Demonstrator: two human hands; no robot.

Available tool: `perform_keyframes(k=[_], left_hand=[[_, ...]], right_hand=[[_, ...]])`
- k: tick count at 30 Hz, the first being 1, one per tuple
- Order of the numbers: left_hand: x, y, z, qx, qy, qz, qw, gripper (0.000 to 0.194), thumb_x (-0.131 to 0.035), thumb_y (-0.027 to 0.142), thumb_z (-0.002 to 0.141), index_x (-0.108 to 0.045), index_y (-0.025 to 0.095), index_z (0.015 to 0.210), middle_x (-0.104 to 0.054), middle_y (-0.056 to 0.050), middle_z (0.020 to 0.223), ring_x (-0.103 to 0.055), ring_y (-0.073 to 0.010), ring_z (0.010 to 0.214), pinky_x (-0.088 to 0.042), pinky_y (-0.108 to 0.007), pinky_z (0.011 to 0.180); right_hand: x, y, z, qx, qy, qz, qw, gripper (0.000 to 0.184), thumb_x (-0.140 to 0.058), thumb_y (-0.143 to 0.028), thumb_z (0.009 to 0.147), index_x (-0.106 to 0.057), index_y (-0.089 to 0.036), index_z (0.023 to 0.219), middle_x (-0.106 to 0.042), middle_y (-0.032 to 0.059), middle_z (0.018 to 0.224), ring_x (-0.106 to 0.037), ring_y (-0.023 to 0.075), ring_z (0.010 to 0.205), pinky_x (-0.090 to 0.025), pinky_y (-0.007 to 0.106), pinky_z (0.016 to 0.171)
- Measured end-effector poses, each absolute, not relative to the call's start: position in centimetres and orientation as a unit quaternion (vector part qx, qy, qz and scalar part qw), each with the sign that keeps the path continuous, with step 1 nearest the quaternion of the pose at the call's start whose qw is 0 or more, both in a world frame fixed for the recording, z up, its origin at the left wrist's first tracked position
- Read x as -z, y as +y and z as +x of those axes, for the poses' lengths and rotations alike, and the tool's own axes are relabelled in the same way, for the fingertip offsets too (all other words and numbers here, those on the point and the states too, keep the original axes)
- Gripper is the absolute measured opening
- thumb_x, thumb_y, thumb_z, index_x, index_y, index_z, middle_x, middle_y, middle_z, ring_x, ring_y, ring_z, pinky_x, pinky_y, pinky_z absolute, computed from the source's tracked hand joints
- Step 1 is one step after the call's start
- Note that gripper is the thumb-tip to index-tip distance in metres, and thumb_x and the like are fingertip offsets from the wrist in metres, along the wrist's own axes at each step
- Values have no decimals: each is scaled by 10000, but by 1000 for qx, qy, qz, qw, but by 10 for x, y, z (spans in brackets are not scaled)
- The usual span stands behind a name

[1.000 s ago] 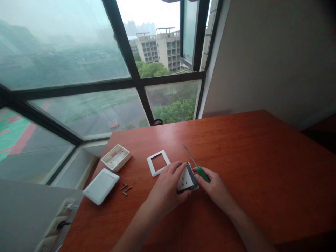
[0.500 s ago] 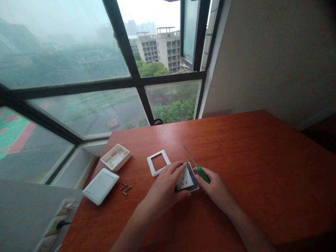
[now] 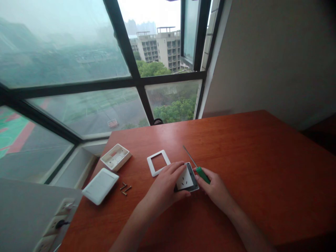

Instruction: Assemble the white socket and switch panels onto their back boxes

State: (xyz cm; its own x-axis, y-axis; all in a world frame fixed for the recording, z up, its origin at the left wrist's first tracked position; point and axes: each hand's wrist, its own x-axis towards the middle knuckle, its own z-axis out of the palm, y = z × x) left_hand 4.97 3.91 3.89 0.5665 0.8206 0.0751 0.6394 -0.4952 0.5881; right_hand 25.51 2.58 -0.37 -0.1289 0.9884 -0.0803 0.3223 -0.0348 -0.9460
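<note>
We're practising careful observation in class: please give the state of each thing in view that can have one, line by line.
Socket: gripped in the left hand, slotted face showing
Screwdriver: held in the right hand, tip away from the socket
White frame: lying flat
White box: open side up
White plate: lying loose
Three screws: loose, on their sides
Window sash: swung open
Black plug: plugged in

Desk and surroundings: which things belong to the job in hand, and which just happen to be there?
Likely the job's: socket (left hand), screwdriver (right hand), frame, screws, box, perhaps plate.
Likely just there: black plug, wall outlets.
</note>
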Motion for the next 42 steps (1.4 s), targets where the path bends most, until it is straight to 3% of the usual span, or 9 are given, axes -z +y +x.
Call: perform_keyframes(k=[5,14,19,25,30,36,42], left_hand=[[-39,39,50,-179,432,847,253,796,-802,312,701,-414,263,1395,-482,-101,1425,-478,-289,1284,-404,-462,1069],[-38,34,44,-196,459,836,229,815,-798,294,708,-380,263,1407,-419,-119,1460,-424,-302,1329,-396,-482,1085],[-39,14,4,-177,516,828,130,554,-604,224,862,-412,271,1380,-464,-91,1419,-471,-271,1289,-432,-469,1062],[-39,-20,-63,-134,631,764,-2,345,-418,318,939,-557,178,1223,-604,-124,1218,-630,-282,1068,-546,-436,902],[-39,-37,-80,-68,682,728,14,319,-357,283,948,-615,205,1119,-641,-84,1144,-680,-245,946,-579,-367,788],[-28,-36,-80,-30,697,717,8,328,-383,147,918,-629,223,1121,-625,-62,1214,-660,-209,1015,-549,-289,821],[-31,-33,-77,41,702,711,18,296,-350,140,949,-633,199,1014,-644,-65,1094,-677,-212,921,-543,-308,749]], right_hand=[[5,25,255,-468,-589,-549,364,329,-527,-398,882,-673,-151,1042,-720,72,896,-661,220,798,-501,293,687],[4,24,255,-482,-568,-562,359,356,-524,-425,881,-656,-143,1054,-663,45,762,-575,165,609,-430,252,517],[9,23,257,-500,-545,-562,369,380,-526,-443,876,-640,-133,1065,-576,3,641,-497,138,531,-388,243,472],[16,22,260,-497,-541,-571,366,366,-523,-459,884,-626,-158,1066,-538,-21,625,-486,130,520,-395,249,486],[19,23,261,-500,-536,-579,358,379,-520,-471,880,-619,-156,1067,-530,-22,622,-494,138,516,-403,258,475],[17,23,262,-503,-536,-575,359,373,-522,-473,879,-621,-157,1053,-518,-26,612,-499,142,526,-406,258,480],[16,23,262,-502,-536,-576,359,371,-521,-473,879,-617,-157,1048,-518,-27,605,-489,139,512,-400,258,470]])
